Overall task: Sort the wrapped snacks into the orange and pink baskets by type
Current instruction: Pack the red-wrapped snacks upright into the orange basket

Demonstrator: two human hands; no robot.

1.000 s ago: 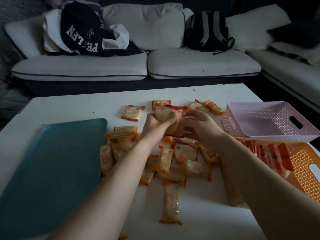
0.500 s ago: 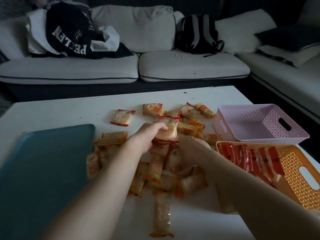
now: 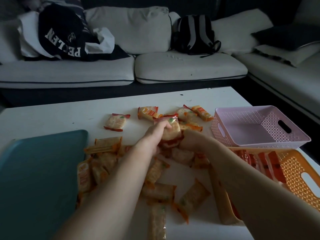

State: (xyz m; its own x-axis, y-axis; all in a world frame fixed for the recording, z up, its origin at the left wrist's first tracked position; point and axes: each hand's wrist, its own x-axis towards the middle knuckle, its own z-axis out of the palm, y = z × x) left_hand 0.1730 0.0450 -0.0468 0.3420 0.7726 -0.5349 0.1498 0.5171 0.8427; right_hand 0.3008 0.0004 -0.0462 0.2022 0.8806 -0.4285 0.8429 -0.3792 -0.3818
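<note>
Head view, the only one. Dim light, white surface (image 3: 52, 118).
- Near left: teal tray (image 3: 38, 179), flat, matte, rounded corners.
- Right: pink basket (image 3: 225, 130), plastic lattice walls with a slot handle. It sits on the far side of the orange basket (image 3: 304, 172), which has the same lattice, and their rims are just beside each other.
- The orange basket holds a row of red-wrapped sticks (image 3: 266, 161).
- Snack pile (image 3: 159, 170) lies between tray and baskets. Glossy clear film, crimped orange or red ends, long bars mixed with squarish cracker packs, overlapped at all angles.
- One square pack (image 3: 115, 122) lies apart, far left of the pile. An orange-label pack (image 3: 148, 112) is near it, to the right.
- Left hand (image 3: 152, 135) is over the far part of the pile, fingers (image 3: 162, 126) curled round red-edged packets (image 3: 171, 130) held roughly upright.
- Right hand (image 3: 194, 142) is just beside it. Its fingers are hidden behind the knuckles and packets, so I can't tell if they grip anything.
- Both forearms cross the pile and hide part of it. The right forearm covers the orange basket's near-left corner.
- Far side: pale fabric sofa (image 3: 190, 70) with dark piping, a black backpack (image 3: 194, 33) and a dark garment with white lettering (image 3: 64, 35).
</note>
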